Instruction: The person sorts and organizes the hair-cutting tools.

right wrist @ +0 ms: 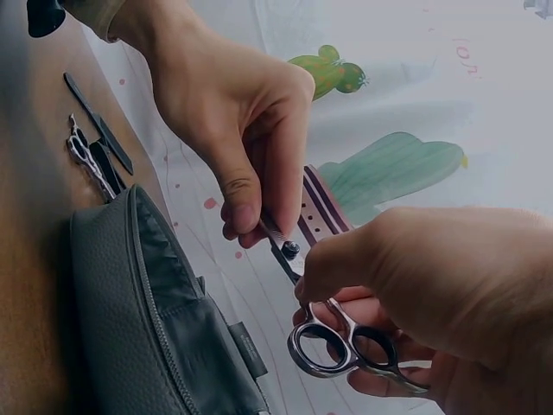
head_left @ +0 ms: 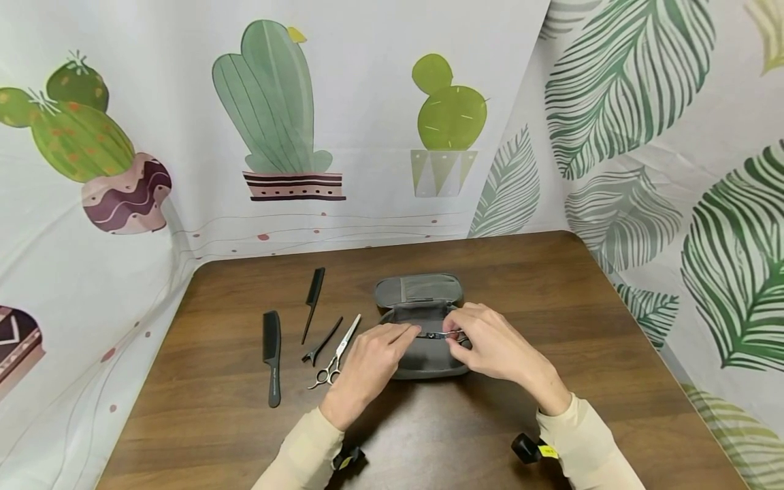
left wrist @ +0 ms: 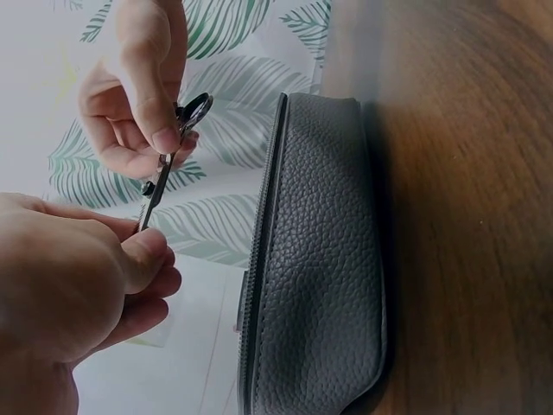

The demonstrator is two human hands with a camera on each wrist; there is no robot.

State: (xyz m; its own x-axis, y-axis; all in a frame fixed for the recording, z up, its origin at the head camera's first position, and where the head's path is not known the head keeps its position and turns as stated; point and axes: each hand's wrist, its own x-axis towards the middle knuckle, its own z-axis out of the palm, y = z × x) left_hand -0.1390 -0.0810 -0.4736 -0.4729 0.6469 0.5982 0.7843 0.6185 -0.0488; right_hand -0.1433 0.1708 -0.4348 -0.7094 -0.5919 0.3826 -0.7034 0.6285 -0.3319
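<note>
Both hands hold a pair of thinning scissors [head_left: 432, 335] above an opened grey zip case [head_left: 431, 364]. My left hand [head_left: 371, 364] pinches the blade end between thumb and fingers. At the other end, my right hand [head_left: 499, 344] grips the shanks near the finger rings. In the right wrist view, comb-like teeth show by the pivot screw [right wrist: 291, 250], and the two finger rings hang below the right hand. The left wrist view shows the scissors raised clear of the case's pebbled side [left wrist: 324, 259]. The blade tips are hidden by the left fingers.
Left of the case lie a pair of haircutting scissors [head_left: 339, 355], a black hair clip [head_left: 322, 342], a tail comb [head_left: 314, 292] and a wide handled comb [head_left: 272, 347]. The case lid [head_left: 422, 289] is folded back on the brown table [head_left: 202, 381]. A printed cloth hangs behind.
</note>
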